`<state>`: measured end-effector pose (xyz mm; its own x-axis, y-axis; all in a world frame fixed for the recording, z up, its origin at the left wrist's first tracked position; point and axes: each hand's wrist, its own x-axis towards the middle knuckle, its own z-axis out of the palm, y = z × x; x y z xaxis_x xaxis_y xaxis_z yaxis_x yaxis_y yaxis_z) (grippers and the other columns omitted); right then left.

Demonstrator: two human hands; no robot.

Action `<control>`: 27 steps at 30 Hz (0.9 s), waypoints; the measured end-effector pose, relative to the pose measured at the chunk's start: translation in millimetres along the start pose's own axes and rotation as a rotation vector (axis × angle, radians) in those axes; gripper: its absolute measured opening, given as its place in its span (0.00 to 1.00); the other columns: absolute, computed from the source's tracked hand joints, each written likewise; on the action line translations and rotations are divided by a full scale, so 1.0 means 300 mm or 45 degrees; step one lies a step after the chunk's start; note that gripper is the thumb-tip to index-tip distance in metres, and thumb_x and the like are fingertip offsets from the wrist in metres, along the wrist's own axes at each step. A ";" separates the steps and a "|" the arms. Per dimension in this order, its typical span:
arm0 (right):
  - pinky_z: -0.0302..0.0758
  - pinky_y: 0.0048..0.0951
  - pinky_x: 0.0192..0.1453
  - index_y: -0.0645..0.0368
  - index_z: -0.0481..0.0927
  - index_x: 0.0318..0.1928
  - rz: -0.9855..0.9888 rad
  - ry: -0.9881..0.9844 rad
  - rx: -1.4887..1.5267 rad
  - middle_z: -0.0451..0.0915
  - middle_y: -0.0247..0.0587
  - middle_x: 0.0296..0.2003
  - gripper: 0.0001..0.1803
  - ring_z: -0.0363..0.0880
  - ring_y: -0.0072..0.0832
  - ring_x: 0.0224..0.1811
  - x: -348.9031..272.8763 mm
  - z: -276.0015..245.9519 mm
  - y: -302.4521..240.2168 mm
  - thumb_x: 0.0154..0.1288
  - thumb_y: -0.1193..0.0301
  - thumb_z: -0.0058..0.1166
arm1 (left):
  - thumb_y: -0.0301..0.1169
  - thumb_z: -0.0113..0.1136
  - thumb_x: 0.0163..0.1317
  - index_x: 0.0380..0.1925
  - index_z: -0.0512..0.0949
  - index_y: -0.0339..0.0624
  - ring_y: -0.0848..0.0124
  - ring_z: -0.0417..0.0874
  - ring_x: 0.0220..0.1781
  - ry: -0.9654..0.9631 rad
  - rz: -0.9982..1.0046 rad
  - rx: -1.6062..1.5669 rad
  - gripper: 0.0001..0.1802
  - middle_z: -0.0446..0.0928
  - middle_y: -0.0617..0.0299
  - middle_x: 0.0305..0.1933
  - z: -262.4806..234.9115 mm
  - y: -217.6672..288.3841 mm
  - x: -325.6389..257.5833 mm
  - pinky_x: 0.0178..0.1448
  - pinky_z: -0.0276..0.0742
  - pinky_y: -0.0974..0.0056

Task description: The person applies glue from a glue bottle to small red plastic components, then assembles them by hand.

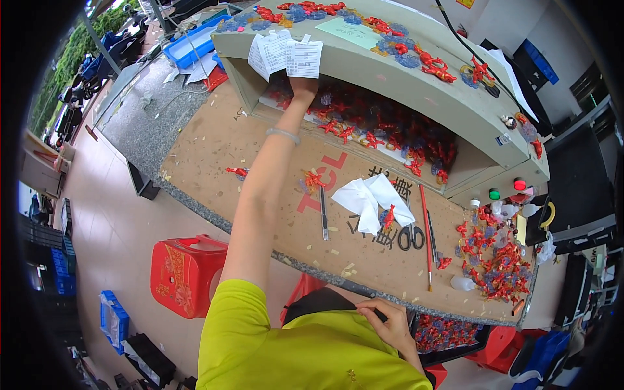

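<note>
My left arm reaches forward across the table into the long opening of a beige metal cabinet [383,94]. The left hand [303,86] is at the opening's left end, its fingers hidden behind white paper slips [304,58] hanging from the cabinet edge. Inside lie many small red plastic figures [331,127] mixed with translucent blue pieces. Close to my body, my right hand [388,323] has curled fingers against a black cloth [325,301] at my lap, and seems to pinch it.
On the brown cardboard tabletop [214,169] lie tweezers [324,213], white tissues [370,198], black scissors [411,238] and a red-handled brush [425,234]. A heap of red figures [500,260] covers the right end. More figures line the cabinet top. Red stools [188,276] stand below.
</note>
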<state>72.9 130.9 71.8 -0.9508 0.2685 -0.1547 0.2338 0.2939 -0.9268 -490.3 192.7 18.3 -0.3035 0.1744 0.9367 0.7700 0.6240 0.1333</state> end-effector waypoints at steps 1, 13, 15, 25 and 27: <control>0.77 0.25 0.41 0.65 0.80 0.41 0.000 0.006 0.012 0.82 0.46 0.37 0.08 0.83 0.32 0.37 0.000 0.003 -0.009 0.60 0.81 0.54 | 0.30 0.57 0.57 0.52 0.72 0.40 0.55 0.69 0.62 -0.006 0.012 -0.003 0.22 0.70 0.47 0.59 -0.054 0.040 -0.005 0.66 0.62 0.53; 0.73 0.21 0.48 0.69 0.73 0.52 -0.192 0.833 0.739 0.78 0.41 0.42 0.16 0.78 0.22 0.42 0.101 -0.085 -0.066 0.63 0.80 0.52 | 0.12 0.60 0.45 0.26 0.75 0.34 0.59 0.80 0.32 -0.739 -0.209 -1.197 0.09 0.76 0.52 0.33 -1.210 0.860 -0.353 0.34 0.76 0.67; 0.73 0.21 0.49 0.69 0.73 0.53 -0.135 0.767 0.643 0.79 0.42 0.42 0.17 0.78 0.22 0.43 0.057 -0.077 0.003 0.63 0.81 0.52 | 0.15 0.62 0.46 0.27 0.75 0.33 0.59 0.79 0.33 -0.779 -0.167 -1.226 0.08 0.76 0.52 0.34 -1.241 0.890 -0.423 0.34 0.76 0.64; 0.74 0.19 0.48 0.69 0.74 0.47 -0.061 0.818 0.798 0.80 0.45 0.42 0.13 0.78 0.21 0.44 -0.083 -0.004 0.115 0.61 0.84 0.54 | 0.26 0.57 0.62 0.56 0.68 0.33 0.74 0.77 0.51 -1.412 -1.777 -2.016 0.22 0.75 0.55 0.54 -1.284 0.924 -0.503 0.50 0.73 0.71; 0.75 0.19 0.48 0.69 0.75 0.45 -0.110 0.821 0.736 0.80 0.45 0.42 0.12 0.78 0.22 0.43 -0.085 -0.007 0.120 0.61 0.84 0.54 | 0.23 0.54 0.63 0.51 0.74 0.34 0.77 0.80 0.44 -1.646 -1.963 -1.972 0.15 0.79 0.57 0.48 -1.286 0.911 -0.544 0.45 0.75 0.73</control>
<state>106.0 136.6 43.2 -0.6191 0.7852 -0.0141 -0.1397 -0.1278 -0.9819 -13.8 40.8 26.7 -0.3260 0.8478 -0.4184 -0.6693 0.1056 0.7354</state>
